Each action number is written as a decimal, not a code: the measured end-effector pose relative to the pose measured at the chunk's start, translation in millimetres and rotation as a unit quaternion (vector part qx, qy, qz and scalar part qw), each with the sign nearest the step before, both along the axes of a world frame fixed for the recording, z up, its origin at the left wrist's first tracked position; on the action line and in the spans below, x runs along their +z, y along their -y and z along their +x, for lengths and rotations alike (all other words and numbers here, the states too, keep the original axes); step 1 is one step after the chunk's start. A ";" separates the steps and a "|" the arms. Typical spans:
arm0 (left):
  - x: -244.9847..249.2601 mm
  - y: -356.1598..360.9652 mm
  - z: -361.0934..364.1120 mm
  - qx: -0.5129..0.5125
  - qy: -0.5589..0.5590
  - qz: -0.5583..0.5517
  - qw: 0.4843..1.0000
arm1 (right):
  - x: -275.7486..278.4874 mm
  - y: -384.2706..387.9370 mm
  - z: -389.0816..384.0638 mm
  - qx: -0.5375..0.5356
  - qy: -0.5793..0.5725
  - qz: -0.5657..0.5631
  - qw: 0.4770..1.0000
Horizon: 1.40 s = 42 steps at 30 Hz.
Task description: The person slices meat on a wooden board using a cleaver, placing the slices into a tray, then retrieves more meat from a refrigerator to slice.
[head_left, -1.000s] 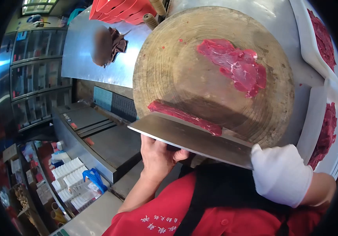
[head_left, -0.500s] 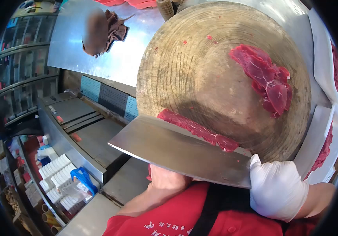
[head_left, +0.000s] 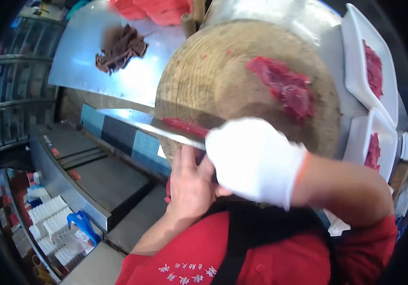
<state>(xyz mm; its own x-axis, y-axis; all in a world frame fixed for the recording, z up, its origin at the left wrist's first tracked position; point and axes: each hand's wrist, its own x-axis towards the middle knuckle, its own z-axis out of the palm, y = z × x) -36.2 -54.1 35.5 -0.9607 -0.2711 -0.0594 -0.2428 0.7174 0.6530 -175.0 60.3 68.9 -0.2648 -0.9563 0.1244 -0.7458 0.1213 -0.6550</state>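
My right hand (head_left: 254,164), in a white glove, is closed on the cleaver (head_left: 144,124), whose handle it hides. The blade is seen nearly edge-on, crossing the near left edge of the round wooden chopping block (head_left: 189,80). A thin strip of red meat (head_left: 185,126) lies along the blade's far side. Behind the blade, my bare left hand (head_left: 189,183) presses on a chunk of raw meat (head_left: 168,190), mostly hidden under the fingers. Several overlapping meat slices (head_left: 287,88) rest on the block's far right part.
Two white trays (head_left: 351,61) with red meat stand right of the block. A crumpled brown cloth (head_left: 122,50) lies on the metal table (head_left: 78,61) at the far left. Below left are a steel counter (head_left: 113,178) and stacked white items (head_left: 49,218).
The cleaver has turned from lying broadside to nearly upright and moved up and left with my right hand. My left hand, previously mostly hidden below the blade, now shows its fingers. The view has shifted.
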 end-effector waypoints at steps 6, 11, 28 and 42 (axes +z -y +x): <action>-6.9 2.1 -1.2 -0.052 -0.090 -0.147 0.984 | 45.6 -58.5 -24.4 -0.241 0.431 0.066 0.867; 6.2 -1.6 -25.6 0.094 -0.151 0.295 0.939 | 44.8 -128.2 -19.0 -0.229 0.461 -0.033 0.857; 5.4 -61.8 -115.6 0.012 -0.027 0.713 0.700 | -3.8 -202.0 47.0 -0.384 0.573 -0.215 0.691; -6.0 8.0 -122.2 0.036 -0.255 0.001 0.966 | 26.0 -232.6 54.6 -0.449 0.497 -0.229 0.706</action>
<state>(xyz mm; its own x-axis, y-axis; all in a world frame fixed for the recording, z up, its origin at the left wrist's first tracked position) -158.4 -62.1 29.5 -0.8441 -0.3382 0.4162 0.0621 0.7092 0.7023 -120.3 292.8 94.9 -0.9132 -0.2667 -0.3079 0.3533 -0.1421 -0.9247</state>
